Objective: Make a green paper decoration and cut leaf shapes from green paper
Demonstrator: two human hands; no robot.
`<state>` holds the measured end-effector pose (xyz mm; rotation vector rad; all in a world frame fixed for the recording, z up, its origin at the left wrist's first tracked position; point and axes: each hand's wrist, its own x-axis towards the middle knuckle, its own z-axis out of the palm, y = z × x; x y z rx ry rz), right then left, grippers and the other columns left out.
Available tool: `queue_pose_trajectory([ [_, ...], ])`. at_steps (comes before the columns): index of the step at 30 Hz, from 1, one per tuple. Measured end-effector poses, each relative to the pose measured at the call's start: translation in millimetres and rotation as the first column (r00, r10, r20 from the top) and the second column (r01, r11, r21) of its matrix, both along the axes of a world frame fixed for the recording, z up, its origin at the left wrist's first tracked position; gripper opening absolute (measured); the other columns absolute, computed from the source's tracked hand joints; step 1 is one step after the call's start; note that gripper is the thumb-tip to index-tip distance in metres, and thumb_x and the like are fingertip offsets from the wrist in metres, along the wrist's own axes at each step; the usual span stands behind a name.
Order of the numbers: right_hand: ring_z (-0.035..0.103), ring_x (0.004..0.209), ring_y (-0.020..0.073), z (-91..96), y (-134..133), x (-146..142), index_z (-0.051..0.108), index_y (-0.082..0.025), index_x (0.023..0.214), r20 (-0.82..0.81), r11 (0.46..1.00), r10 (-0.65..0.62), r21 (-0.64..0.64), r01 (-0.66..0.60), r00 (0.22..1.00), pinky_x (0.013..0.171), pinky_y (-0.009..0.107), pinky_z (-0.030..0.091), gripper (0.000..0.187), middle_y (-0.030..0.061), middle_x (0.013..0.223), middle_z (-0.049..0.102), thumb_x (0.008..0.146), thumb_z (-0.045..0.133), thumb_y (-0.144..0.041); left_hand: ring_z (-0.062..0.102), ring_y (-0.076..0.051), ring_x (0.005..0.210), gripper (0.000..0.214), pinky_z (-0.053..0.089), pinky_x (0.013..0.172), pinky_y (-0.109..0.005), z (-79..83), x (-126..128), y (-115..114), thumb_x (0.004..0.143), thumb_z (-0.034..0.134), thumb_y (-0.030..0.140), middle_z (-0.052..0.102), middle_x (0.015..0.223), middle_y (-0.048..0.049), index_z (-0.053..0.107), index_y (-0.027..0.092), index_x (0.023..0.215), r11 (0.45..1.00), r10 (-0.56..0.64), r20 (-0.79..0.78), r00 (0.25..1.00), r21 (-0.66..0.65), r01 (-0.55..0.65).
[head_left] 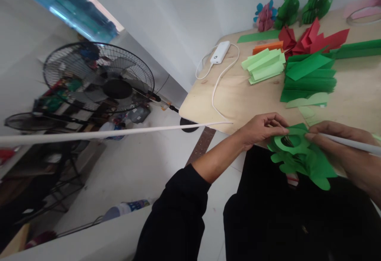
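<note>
A green paper cut-out [312, 157] with wavy, rounded edges and a hole near its top is held over my lap at the table's front edge. My left hand [264, 128] pinches its upper left side between thumb and fingers. On the other side, the thumb and fingers of my right hand [342, 140] grip its upper right edge. A slim white pen-like stick [354, 142] also lies in my right hand, pointing out to the right. Pale green paper scraps [309, 101] lie just beyond my hands on the wooden table [202, 98].
Folded dark green [309, 78], light green [264, 64] and red paper [312, 40] lie on the table. Paper flowers [287, 10] stand along the wall. A white power bank [220, 52] has a cable running left past the table edge. A black fan [101, 78] stands left.
</note>
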<state>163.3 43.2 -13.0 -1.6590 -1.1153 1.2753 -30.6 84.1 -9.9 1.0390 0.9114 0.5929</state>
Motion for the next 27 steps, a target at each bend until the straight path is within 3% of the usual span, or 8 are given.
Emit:
queue_pose_trajectory([
  [6, 0.049, 0.047, 0.0119, 5.8, -2.2, -2.8, 0.067, -0.024, 0.075, -0.035, 0.999, -0.028, -0.045, 0.026, 0.999, 0.038, 0.023, 0.03, 0.041, -0.0015, 0.058, 0.06, 0.046, 0.08, -0.051, 0.051, -0.008, 0.07, 0.031, 0.04, 0.063, -0.024, -2.6, -0.7, 0.1, 0.066, 0.077, 0.032, 0.057, 0.076, 0.001, 0.06, 0.015, 0.085, 1.0, 0.004, -0.06, 0.998, -0.005, -0.005],
  [10, 0.038, 0.038, 0.0088, 9.2, -3.5, -4.0, 0.068, -0.025, 0.074, -0.006, 0.998, -0.036, -0.048, 0.035, 0.999, 0.033, 0.022, 0.021, 0.04, -0.0039, 0.049, 0.053, 0.047, 0.079, -0.051, 0.053, -0.009, 0.074, 0.031, 0.041, 0.07, -0.026, -4.6, -1.7, 1.2, 0.066, 0.078, 0.031, 0.058, 0.076, 0.0003, 0.06, 0.014, 0.083, 1.0, -0.022, -0.054, 0.998, -0.003, 0.022],
  [19, 0.043, 0.042, 0.0103, 14.2, -4.1, -8.4, 0.068, -0.025, 0.073, 0.054, 0.998, -0.063, -0.02, 0.064, 0.997, 0.036, 0.024, 0.027, 0.039, -0.0028, 0.052, 0.056, 0.049, 0.077, -0.054, 0.054, -0.011, 0.08, 0.037, 0.041, 0.073, -0.027, 0.7, -1.8, -1.8, 0.061, 0.08, 0.038, 0.059, 0.081, -0.0008, 0.06, 0.015, 0.083, 1.0, -0.012, -0.003, 1.0, -0.002, 0.012],
  [22, 0.035, 0.036, 0.0083, 13.0, -4.1, -7.1, 0.067, -0.025, 0.072, 0.031, 0.998, -0.037, -0.04, 0.039, 0.999, 0.033, 0.024, 0.02, 0.039, -0.0054, 0.044, 0.048, 0.048, 0.077, -0.054, 0.055, -0.011, 0.082, 0.038, 0.043, 0.074, -0.026, 1.1, -1.5, -2.3, 0.06, 0.081, 0.036, 0.059, 0.081, -0.0005, 0.062, 0.015, 0.085, 1.0, -0.014, 0.019, 1.0, -0.008, 0.014],
  [27, 0.026, 0.032, 0.0065, 16.0, -7.9, -8.9, 0.066, -0.026, 0.074, 0.089, 0.999, -0.024, -0.045, 0.028, 0.996, 0.033, 0.023, 0.012, 0.035, -0.008, 0.038, 0.038, 0.055, 0.074, -0.054, 0.054, -0.009, 0.072, 0.039, 0.042, 0.062, -0.021, 1.0, -2.5, -3.0, 0.061, 0.081, 0.033, 0.058, 0.08, -0.0003, 0.06, 0.016, 0.089, 0.996, -0.036, 0.017, 0.999, -0.081, 0.037],
])
